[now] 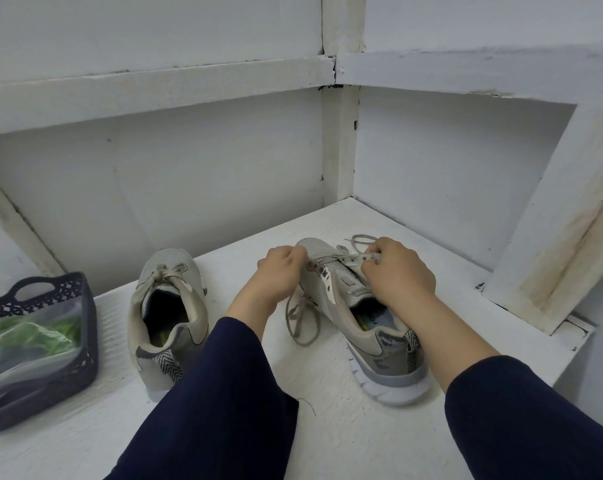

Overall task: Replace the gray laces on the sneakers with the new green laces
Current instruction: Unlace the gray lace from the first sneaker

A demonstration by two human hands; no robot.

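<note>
1. Pointing its toe away from the person and a little to the left, the right sneaker (359, 313) lies on the white shelf (327, 427). Its heel is nearest the camera, and its long axis runs from near right to far left.
2. The left hand (282, 268) is curled and pinches the gray lace (287, 315) at the eyelets on its side. The right hand (397, 271) is also curled and pinches the lace on the opposite row.
3. Loose lace loops lie on the shelf beside the shoe's left flank.
4. The left sneaker (168, 317), its lace threaded and tied, stands well apart and points straight away.
5. The letters "FO" show on the right sneaker's insole. The marks on the tongue label (327, 277) are unreadable.
6. A dark basket (85, 341) at the far left holds a clear bag (23, 355) with green laces (37, 336) inside.
7. The shelf's right edge lies near the right sneaker's heel, and walls close off the back. Bare white surface lies between the shoes and in front of them.
</note>
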